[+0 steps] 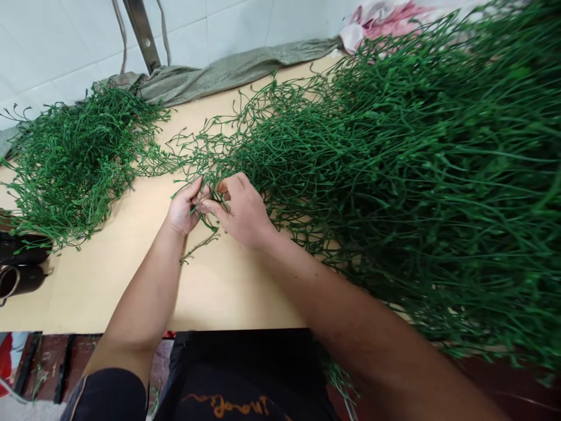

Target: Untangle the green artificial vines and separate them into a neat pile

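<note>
My left hand (184,209) is closed around a thin green artificial plant stem, whose lower end sticks out below the fingers. Close beside it, my right hand (245,211) has its thumb and fingers pinched toward the same stem, the fingertips of both hands nearly meeting. What lies between the fingers is partly hidden. Behind the hands spreads a large pile of green stems (394,152) with small knobbed tips, filling the right side. One loose green stem (200,245) lies on the table just below my hands.
A smaller heap of green stems (83,158) sits at the left of the pale table (236,292). Dark mugs (26,279) stand at the left edge. Along the tiled wall lie a rolled grey-green cloth (228,70) and a pink-and-white cloth (385,23). A metal post (144,35) rises behind.
</note>
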A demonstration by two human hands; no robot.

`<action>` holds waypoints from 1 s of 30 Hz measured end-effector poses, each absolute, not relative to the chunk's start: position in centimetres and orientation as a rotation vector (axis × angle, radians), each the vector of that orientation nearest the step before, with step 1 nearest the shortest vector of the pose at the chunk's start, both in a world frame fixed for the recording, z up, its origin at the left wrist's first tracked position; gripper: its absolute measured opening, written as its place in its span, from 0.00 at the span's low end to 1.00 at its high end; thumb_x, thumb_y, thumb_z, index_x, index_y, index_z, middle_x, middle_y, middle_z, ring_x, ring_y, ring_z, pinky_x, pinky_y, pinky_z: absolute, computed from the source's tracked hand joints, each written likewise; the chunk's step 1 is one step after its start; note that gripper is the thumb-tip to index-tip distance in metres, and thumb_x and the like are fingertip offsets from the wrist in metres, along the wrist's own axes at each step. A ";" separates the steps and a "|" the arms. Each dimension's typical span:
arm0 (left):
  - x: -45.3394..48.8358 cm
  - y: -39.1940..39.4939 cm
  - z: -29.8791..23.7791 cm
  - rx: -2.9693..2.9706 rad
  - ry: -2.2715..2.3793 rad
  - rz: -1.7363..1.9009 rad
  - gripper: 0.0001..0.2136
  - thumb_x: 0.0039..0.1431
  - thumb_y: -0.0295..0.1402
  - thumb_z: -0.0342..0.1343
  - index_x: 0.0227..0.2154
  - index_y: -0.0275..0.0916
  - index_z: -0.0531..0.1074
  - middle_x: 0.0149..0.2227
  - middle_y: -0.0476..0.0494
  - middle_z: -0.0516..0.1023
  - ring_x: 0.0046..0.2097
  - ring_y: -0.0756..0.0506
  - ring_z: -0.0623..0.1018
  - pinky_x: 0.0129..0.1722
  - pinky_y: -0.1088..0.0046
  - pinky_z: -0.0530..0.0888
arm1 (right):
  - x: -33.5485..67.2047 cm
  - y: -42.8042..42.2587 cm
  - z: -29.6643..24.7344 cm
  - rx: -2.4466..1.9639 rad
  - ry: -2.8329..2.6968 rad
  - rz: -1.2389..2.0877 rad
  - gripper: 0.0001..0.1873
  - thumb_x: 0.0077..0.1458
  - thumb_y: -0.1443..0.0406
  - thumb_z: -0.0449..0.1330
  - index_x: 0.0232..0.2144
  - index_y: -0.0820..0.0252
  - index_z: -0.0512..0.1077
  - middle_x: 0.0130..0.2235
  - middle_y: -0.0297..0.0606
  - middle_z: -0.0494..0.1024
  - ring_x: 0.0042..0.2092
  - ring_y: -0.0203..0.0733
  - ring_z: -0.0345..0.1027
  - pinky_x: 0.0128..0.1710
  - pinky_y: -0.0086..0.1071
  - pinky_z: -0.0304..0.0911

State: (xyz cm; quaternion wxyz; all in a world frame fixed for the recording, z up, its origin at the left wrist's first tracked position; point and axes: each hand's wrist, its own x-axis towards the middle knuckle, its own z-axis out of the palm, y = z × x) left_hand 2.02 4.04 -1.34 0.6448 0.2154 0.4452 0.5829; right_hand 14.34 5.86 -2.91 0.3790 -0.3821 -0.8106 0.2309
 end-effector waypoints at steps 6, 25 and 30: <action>2.3 4.0 -1.1 0.472 0.996 1.276 0.22 0.63 0.35 0.39 0.12 0.35 0.51 0.12 0.55 0.46 0.13 0.59 0.52 0.14 0.83 0.50 | 14.8 6.4 -2.4 -0.937 -2.126 0.750 0.12 0.52 0.65 0.49 0.21 0.56 0.49 0.25 0.35 0.61 0.29 0.37 0.55 0.31 0.31 0.54; 1.7 4.1 -1.2 0.444 0.942 1.245 0.23 0.63 0.37 0.37 0.12 0.36 0.48 0.12 0.55 0.45 0.13 0.58 0.52 0.15 0.82 0.50 | 15.4 6.9 -1.9 -0.990 -1.894 1.072 0.09 0.47 0.60 0.57 0.29 0.60 0.64 0.18 0.24 0.50 0.22 0.29 0.44 0.24 0.27 0.44; 1.7 4.2 -1.2 0.408 0.975 1.312 0.23 0.62 0.39 0.40 0.13 0.36 0.48 0.13 0.56 0.45 0.14 0.58 0.51 0.15 0.83 0.50 | 15.5 6.9 -1.6 -0.916 -1.981 1.033 0.11 0.52 0.64 0.50 0.19 0.60 0.59 0.20 0.29 0.55 0.23 0.30 0.47 0.24 0.28 0.44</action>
